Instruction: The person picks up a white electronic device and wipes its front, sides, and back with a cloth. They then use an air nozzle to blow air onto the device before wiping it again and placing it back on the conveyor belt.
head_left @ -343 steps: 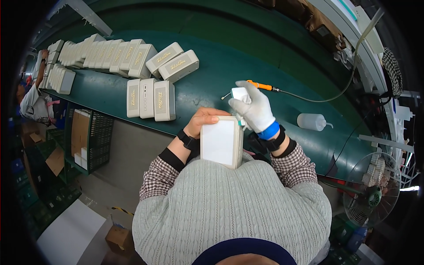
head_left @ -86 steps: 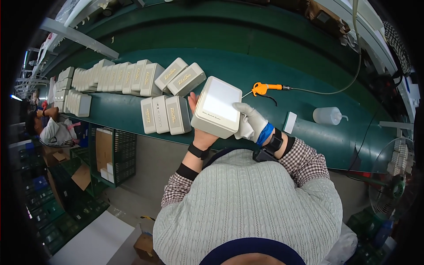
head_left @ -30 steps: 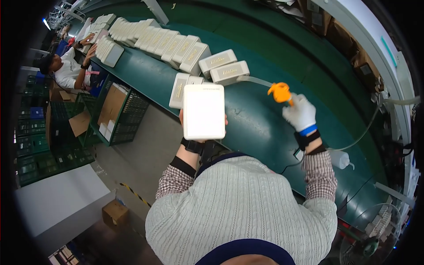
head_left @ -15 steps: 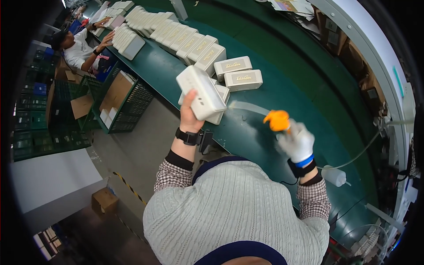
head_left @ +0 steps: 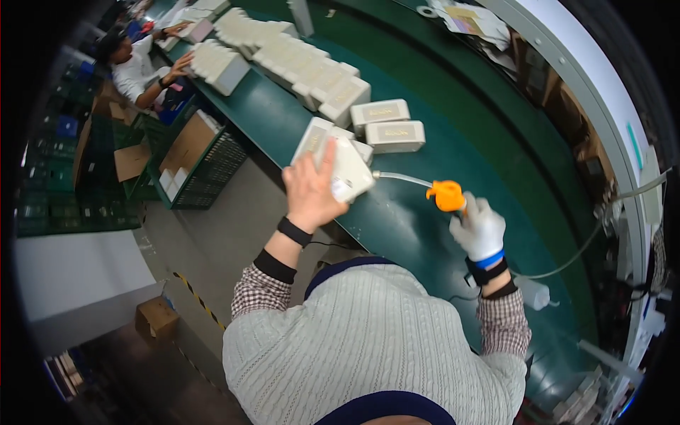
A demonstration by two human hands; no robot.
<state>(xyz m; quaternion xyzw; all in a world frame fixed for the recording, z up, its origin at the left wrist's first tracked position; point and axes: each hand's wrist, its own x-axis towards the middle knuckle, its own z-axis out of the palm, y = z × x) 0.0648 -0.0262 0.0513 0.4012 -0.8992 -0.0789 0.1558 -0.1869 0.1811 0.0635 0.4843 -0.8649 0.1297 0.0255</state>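
My bare left hand has its fingers laid across a white plastic case and holds it tilted over the near edge of the workbench. Part of the case is hidden under the fingers. In my right hand, which wears a white glove, is an orange air blow gun. Its long thin nozzle reaches left, and the tip is right beside the case's right corner. Another white case lies just beyond my left fingers, partly covered.
Two white cases lie ahead, and a long row of them runs to the far left. A co-worker handles cases there. Green crates stand left of the bench. A hose and plastic bottle are at right.
My left hand has turned over, so its back now shows, and the case has rotated with another face up. The blow gun has barely moved; its nozzle tip remains close to the case.
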